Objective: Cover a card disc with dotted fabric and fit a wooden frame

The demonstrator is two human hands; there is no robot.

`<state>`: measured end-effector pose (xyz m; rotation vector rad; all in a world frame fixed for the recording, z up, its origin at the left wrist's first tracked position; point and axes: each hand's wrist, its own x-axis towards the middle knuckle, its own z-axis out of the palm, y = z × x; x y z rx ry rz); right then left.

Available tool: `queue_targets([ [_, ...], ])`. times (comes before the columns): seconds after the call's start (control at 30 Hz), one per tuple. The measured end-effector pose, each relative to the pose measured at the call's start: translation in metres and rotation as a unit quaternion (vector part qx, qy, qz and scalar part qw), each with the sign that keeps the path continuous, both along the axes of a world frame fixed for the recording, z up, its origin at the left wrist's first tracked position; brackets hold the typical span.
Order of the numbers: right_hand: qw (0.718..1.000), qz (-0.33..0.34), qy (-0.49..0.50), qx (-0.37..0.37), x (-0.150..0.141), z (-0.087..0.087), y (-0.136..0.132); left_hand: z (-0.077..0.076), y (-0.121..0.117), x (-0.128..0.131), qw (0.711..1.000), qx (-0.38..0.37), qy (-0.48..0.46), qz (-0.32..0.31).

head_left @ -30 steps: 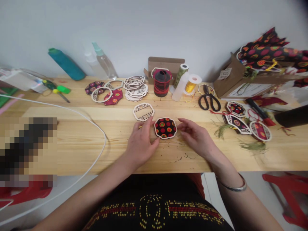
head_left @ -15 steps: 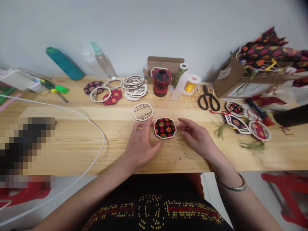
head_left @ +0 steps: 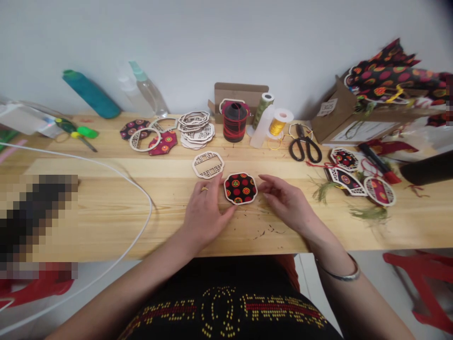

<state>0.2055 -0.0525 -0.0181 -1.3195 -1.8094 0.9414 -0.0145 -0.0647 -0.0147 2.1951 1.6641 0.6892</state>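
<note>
A dark fabric-covered wooden piece [head_left: 240, 188] with red and yellow dots lies flat on the wooden table [head_left: 106, 208]. My left hand [head_left: 206, 210] rests on the table just left of it, fingers spread, its fingertips touching the piece's left edge. On the other side lies my right hand [head_left: 288, 201], fingers loosely stretched toward the piece's right edge. Neither hand holds anything. A bare wooden lattice frame [head_left: 208, 164] lies just behind my left hand.
Along the back stand a stack of lattice frames [head_left: 196, 128], a red thread spool [head_left: 234, 122], a gold thread spool [head_left: 279, 125], black scissors [head_left: 305, 146] and spray bottles [head_left: 146, 92]. Finished pieces [head_left: 361, 182] and a cardboard box [head_left: 347, 118] are at right. A white cable [head_left: 116, 174] curves at left.
Both hands and the fabric piece stay almost where they were; only the view has shifted slightly.
</note>
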Motion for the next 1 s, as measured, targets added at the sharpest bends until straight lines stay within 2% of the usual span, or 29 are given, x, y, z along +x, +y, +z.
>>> queue_targets([
  [0.87,1.000,0.008,0.018,-0.011,0.0002,-0.0021,-0.0023,-0.0017,-0.0009,0.0002,1.000,0.005,0.007,-0.006],
  [1.0,1.000,-0.028,-0.002,-0.002,0.0012,-0.0018,-0.0015,-0.0016,-0.0009,-0.0009,1.000,0.003,0.009,-0.009],
])
